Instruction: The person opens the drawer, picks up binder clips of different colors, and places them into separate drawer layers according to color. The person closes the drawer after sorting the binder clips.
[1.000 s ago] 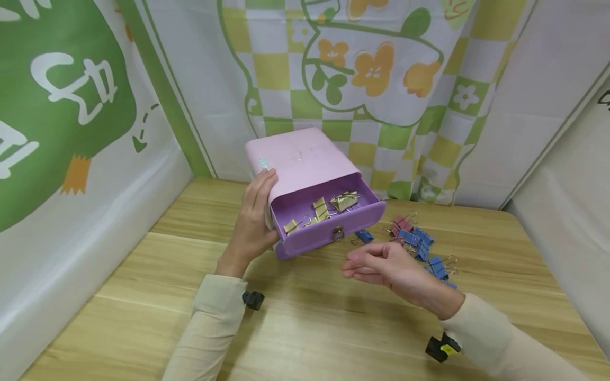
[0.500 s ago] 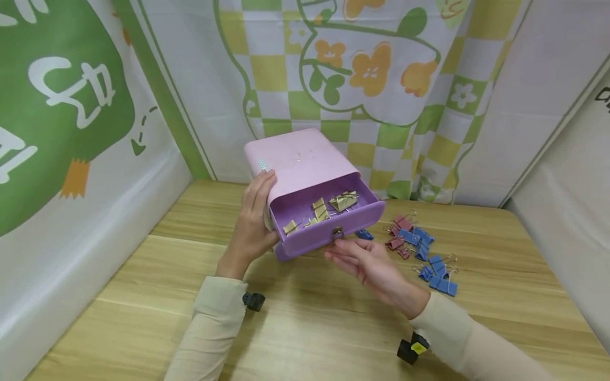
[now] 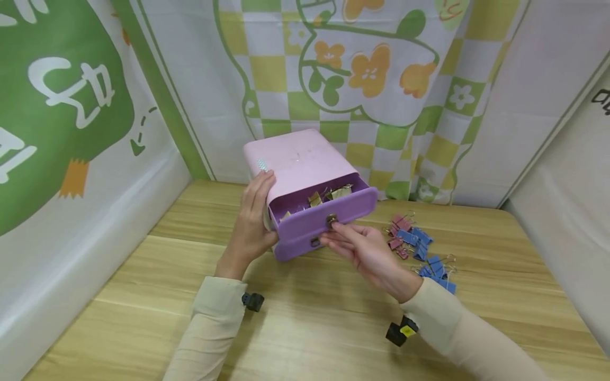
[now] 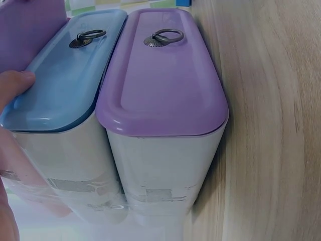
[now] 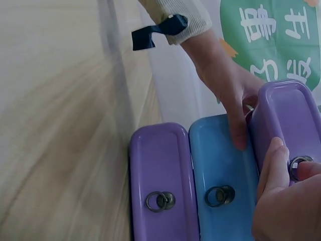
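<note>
A small pink-topped drawer cabinet (image 3: 300,159) stands on the table. Its top purple drawer (image 3: 355,205) is partly pulled out, with gold binder clips (image 3: 340,192) inside. My left hand (image 3: 248,225) grips the cabinet's left side, fingers at the top edge; its thumb (image 4: 17,85) rests on the blue drawer (image 4: 70,65) in the left wrist view. My right hand (image 3: 369,254) is at the top drawer's front, thumb on the ring pull (image 5: 300,164) and fairly straight fingers along the lower edge. The bottom purple drawer (image 4: 165,80) is closed.
Blue binder clips (image 3: 420,244) and dark pink binder clips (image 3: 399,225) lie loose on the wooden table (image 3: 305,328), right of the cabinet. A patterned curtain (image 3: 371,148) hangs close behind it.
My right hand has come left to the drawer's front, and the top drawer has slid partway inward, covering more of the gold clips. My left hand keeps its hold on the cabinet.
</note>
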A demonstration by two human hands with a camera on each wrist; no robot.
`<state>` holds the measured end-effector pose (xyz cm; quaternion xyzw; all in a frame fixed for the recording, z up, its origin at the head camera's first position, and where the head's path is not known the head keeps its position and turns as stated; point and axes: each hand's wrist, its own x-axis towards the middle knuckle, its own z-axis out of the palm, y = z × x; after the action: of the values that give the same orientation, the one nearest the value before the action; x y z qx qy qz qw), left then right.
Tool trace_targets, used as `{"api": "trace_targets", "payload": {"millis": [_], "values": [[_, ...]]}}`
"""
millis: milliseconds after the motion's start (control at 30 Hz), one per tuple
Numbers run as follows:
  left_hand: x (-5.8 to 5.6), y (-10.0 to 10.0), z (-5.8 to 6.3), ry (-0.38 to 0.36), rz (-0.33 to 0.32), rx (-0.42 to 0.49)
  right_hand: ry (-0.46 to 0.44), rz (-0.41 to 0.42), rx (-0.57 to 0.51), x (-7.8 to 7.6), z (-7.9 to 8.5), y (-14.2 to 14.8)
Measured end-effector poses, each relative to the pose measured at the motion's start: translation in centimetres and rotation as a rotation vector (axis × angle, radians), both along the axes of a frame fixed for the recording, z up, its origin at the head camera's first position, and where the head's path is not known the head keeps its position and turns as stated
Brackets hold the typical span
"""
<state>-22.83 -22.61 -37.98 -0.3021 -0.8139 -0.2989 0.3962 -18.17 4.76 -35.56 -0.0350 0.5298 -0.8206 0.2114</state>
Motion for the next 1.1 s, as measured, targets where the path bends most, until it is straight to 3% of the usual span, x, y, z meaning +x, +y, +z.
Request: {"api": "trace_targets", "payload": {"millis": [400, 633, 933, 1100], "values": [[-0.2, 0.2, -0.3, 0.032, -0.023, 0.019, 0.009, -0.001, 0.017, -2.4, 0.3, -1.5], [-0.4, 0.1, -0.2, 0.039, -0.009, 0.011, 0.064, -0.007, 0.064, -3.9, 0.4, -2.3], [-0.2, 0.2, 0.0, 0.017, 0.014, 0.001, 0.258, -0.013, 0.358, -5.2, 0.0, -2.3], [-0.2, 0.2, -0.1, 0.018, 0.018, -0.002, 0.300, -0.019, 0.421, -5.8, 0.0, -2.5]]}}
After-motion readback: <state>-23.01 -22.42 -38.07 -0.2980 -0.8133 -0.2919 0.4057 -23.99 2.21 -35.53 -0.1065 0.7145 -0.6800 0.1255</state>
